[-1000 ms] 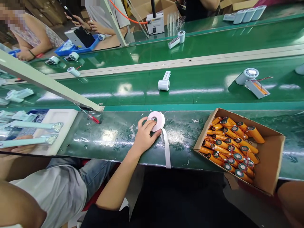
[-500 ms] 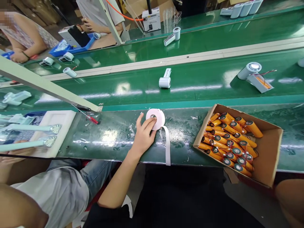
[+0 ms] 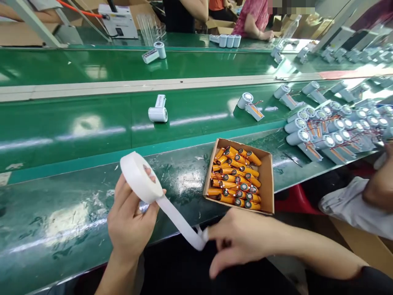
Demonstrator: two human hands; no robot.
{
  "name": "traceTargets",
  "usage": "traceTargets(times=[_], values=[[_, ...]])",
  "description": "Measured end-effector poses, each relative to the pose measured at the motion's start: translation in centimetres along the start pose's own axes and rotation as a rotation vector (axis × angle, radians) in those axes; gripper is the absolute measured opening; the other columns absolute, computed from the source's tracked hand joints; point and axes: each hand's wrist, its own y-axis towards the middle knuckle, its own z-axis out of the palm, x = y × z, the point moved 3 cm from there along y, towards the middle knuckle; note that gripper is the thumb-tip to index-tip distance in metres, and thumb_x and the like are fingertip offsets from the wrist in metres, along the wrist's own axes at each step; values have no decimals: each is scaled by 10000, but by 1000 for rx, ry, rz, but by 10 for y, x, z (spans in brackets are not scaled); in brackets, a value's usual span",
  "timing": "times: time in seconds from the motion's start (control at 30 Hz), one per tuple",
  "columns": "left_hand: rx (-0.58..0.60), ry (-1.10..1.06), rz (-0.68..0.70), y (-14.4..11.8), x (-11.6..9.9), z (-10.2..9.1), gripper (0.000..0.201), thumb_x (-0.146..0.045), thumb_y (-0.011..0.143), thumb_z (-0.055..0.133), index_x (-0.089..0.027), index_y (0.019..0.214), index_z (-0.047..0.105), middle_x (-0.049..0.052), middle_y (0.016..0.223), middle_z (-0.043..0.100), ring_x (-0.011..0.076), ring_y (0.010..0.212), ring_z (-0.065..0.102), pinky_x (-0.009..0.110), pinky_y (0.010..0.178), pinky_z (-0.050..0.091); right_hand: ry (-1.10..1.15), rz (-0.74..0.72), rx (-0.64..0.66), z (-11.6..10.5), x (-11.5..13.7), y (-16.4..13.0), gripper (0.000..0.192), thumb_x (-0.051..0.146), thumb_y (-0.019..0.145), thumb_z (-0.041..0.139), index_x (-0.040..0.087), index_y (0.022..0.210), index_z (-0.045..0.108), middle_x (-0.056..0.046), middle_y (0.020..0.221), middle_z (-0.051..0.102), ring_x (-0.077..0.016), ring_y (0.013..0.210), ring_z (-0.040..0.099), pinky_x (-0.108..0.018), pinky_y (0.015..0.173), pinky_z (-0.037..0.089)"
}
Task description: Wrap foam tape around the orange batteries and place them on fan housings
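Note:
My left hand [image 3: 130, 217] is closed around a roll of white tape [image 3: 139, 178], tilted above the near work surface, with fingers through its core. From the roll a loose strip of tape [image 3: 179, 221] slants down to the right and curls up at its end. That end meets the fingertips of my right hand [image 3: 242, 235], whose fingers are curled while the thumb points away below. The hand is slightly blurred. Just beyond it stands an open cardboard box [image 3: 269, 180] holding several orange wired battery cells [image 3: 235, 178].
On the green conveyor [image 3: 196, 106] lie a pale-blue handheld fan [image 3: 158, 114] and an opened one with wires [image 3: 250, 106]. Many opened fan bodies [image 3: 331, 131] crowd the right. A seated person's arm [image 3: 379, 184] is at the right edge; other people work across the line.
My view has swung right. The left hand has lifted the tape roll off the work surface and tilted it. My right hand has come into view at the strip's free end.

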Motion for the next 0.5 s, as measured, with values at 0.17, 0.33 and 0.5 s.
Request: traceTargets(times=[0.17, 0.33, 0.5], values=[[14, 25, 74, 1, -6, 4, 338, -105, 853, 747, -289, 1131, 689, 21, 1205, 709, 336, 1307, 600, 677, 1218, 396, -714, 476, -599, -103, -65, -46, 196, 395, 992, 625, 226, 1022, 720, -70, 888, 750, -255, 882, 675, -335, 747, 467], [227, -7, 139, -1, -24, 21, 235, -100, 896, 663, -248, 1078, 678, 57, 1150, 711, 354, 1453, 458, 673, 1187, 443, -831, 545, -621, -117, -109, -53, 197, 378, 958, 654, 240, 1072, 736, -92, 912, 757, -316, 969, 679, -458, 868, 502], [265, 106, 292, 2, -38, 22, 374, -44, 866, 660, -239, 1184, 695, 72, 1178, 715, 386, 1490, 404, 685, 1155, 486, -25, 165, -1103, -96, -78, -65, 354, 428, 982, 641, 310, 1315, 652, -46, 1162, 754, -294, 1048, 732, -485, 924, 597]])
